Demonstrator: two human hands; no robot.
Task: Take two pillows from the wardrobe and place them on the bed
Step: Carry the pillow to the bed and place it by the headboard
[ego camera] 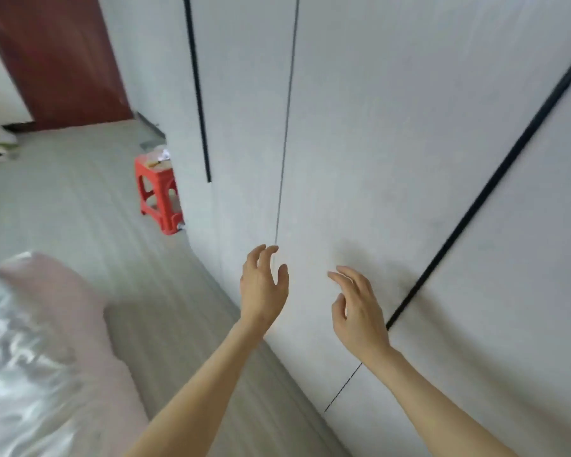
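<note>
**Still shut: wardrobe closed, pillows not in view**

Currently no pillows are seen; they are judged to be behind the closed wardrobe doors [360,143]. The key relation is the thin vertical seam [285,127] between two door panels. It runs straight up from just above the left hand [264,285], so its long axis is vertical and the opening edge lies directly ahead of that hand.

- Left hand: fingers loosely spread, nothing gripped; fingertips are placed at the lower end of the seam. Contact with the door cannot be confirmed.
- Right hand [356,308]: fingers relaxed and slightly curled, nothing held; it is positioned to the right of the seam, close to the panel face, with its shadow cast on the door.
- A black handle strip [475,199] runs just right of the right hand; another black strip [198,94] sits further left.

The left hand is nearer the seam, the right hand nearer the right-side strip. Either edge is judged a plausible pull point.

The bed [47,357] lies behind-left, across a strip of floor [80,209]. A red stool [159,196] stands against the wardrobe further along.
</note>
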